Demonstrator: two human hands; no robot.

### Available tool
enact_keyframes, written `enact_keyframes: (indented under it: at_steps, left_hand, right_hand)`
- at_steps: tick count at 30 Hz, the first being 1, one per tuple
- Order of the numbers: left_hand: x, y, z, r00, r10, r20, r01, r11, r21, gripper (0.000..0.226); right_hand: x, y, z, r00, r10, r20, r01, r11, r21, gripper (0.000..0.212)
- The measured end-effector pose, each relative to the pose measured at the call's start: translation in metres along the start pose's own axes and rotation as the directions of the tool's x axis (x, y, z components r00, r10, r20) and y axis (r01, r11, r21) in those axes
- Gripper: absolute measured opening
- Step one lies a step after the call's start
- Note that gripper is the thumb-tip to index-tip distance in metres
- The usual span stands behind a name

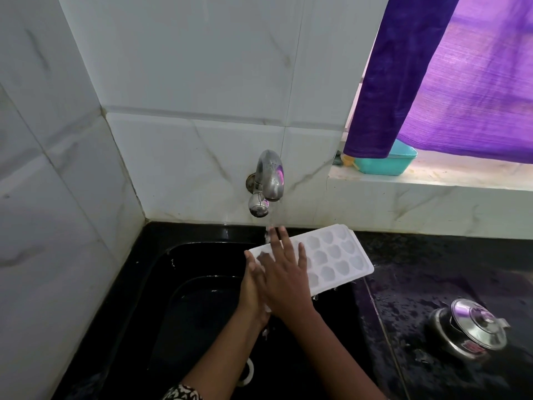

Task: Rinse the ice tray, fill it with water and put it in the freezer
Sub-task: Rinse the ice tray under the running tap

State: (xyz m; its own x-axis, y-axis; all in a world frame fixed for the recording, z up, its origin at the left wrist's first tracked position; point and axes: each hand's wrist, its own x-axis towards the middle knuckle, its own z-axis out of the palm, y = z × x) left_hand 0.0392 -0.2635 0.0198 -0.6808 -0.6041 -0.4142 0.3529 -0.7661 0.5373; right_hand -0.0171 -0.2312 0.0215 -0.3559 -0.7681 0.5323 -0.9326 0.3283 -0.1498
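Just below the tap [269, 180], the right hand [285, 280] lies flat on the white ice tray [337, 255], fingers straight and spread over the cells. The left hand [253, 284] grips the tray's end under it, thumb over the rim; its other fingers are hidden beneath. The tray is held tilted over the black sink [199, 301], its left end under the tap's spout, where a thin stream of water [272, 219] falls onto the fingertips. Well to the right of the tap and lower, a steel pot [473, 330] with its lid askew sits on the wet black counter [427, 272]. Up and to the right of the tap, a turquoise tub [386, 163] stands on the window ledge [450, 180] behind a purple curtain [427, 82].
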Motion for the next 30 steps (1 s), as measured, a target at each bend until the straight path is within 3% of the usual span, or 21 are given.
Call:
enact_keyframes:
  at_steps: [3,6,12,17,21,27,30]
  left_hand:
    - [0.003,0.007,-0.001,0.999,0.026,0.029,-0.025,0.999,-0.024,0.067]
    - [0.003,0.008,0.001,0.999,-0.023,0.028,0.021,0.999,0.043,0.067]
    - [0.002,0.012,0.004,0.998,0.027,0.055,-0.024,0.999,-0.049,0.063]
    - [0.003,0.007,0.001,1.0,-0.026,0.003,0.026,0.993,0.116,0.065]
    - [0.004,0.012,0.003,1.0,0.002,0.02,-0.004,0.997,0.078,0.063]
    - [0.007,0.009,0.007,1.0,-0.013,-0.005,0.014,0.997,0.078,0.061]
    - [0.008,0.014,0.008,0.999,0.014,0.035,-0.015,0.999,0.031,0.063]
  right_hand:
    - [-0.005,0.005,0.004,0.997,-0.068,-0.028,0.067,0.997,-0.029,0.042]
    - [0.005,0.012,-0.002,0.999,-0.021,-0.05,0.02,0.999,-0.029,0.061]
    - [-0.004,0.003,0.007,0.997,-0.048,-0.052,0.045,0.997,-0.058,0.046]
    - [0.007,0.005,0.001,0.996,0.01,-0.089,-0.018,0.996,-0.09,0.046]
    - [0.0,0.007,0.007,0.996,-0.047,-0.077,0.039,0.995,-0.096,0.035]
    - [0.006,0.008,0.005,0.996,0.014,-0.087,-0.019,0.998,-0.065,0.039]
    - [0.0,0.01,0.009,0.996,-0.037,-0.08,0.033,0.998,-0.049,0.041]
